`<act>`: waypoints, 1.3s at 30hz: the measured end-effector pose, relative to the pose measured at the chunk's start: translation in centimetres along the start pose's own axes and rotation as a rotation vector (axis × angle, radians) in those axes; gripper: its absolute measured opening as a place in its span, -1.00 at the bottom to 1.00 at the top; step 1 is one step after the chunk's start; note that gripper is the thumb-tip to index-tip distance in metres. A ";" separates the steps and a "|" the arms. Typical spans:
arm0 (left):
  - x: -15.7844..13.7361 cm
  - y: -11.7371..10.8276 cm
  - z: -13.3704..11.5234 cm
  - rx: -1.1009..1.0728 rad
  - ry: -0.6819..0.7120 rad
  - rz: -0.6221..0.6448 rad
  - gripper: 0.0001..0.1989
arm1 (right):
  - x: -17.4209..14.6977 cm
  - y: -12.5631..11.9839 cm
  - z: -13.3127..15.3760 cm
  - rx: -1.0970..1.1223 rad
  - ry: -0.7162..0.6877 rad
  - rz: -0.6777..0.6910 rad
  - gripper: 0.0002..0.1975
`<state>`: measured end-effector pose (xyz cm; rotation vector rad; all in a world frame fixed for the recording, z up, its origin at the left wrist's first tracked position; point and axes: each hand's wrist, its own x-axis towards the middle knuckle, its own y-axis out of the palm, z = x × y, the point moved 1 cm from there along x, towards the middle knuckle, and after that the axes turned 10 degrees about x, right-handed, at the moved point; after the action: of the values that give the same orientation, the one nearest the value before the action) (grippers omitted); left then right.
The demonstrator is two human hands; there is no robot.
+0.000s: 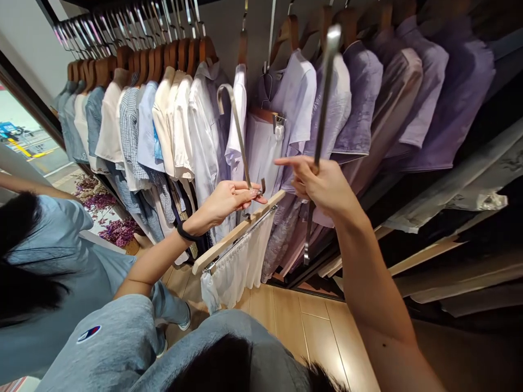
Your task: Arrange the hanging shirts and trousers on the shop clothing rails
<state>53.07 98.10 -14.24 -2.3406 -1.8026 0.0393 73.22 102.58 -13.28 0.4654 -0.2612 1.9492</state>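
From where I stand, the two hands are apart, in front of a rack (322, 294) packed with clothes. The left hand (236, 197) has its fingers pinched on a slim metal hook (238, 128), whose curved top rises above it; just below is a pale wooden hanger (232, 238), with a gathered white garment (241, 267) clipped along it, over the wooden floor (286, 313) near the rack's lower front edge. How hook and hanger join, I can't tell. The right hand (322, 185) is closed round a long metal rod (324, 103), index finger stretched toward the left hand. Behind hang lilac tops (300, 100); toward the rack's left end, whites and blues.
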 end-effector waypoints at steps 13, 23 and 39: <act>-0.2 0.4 0.4 -0.006 0.004 0.095 0.00 | 4.1 3.4 0.5 -0.153 0.025 0.333 -0.60; 0.5 -0.1 0.7 0.078 -0.091 0.140 -0.20 | 3.7 2.7 -0.8 -0.271 -0.092 0.246 -0.62; 0.4 -0.3 -0.3 0.232 0.020 0.037 -0.71 | -0.7 -1.0 -2.0 -0.349 -0.174 -0.316 -0.65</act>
<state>52.95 98.52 -13.86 -2.2032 -1.6479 0.2174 74.00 103.18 -15.42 0.4165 -0.5923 1.5174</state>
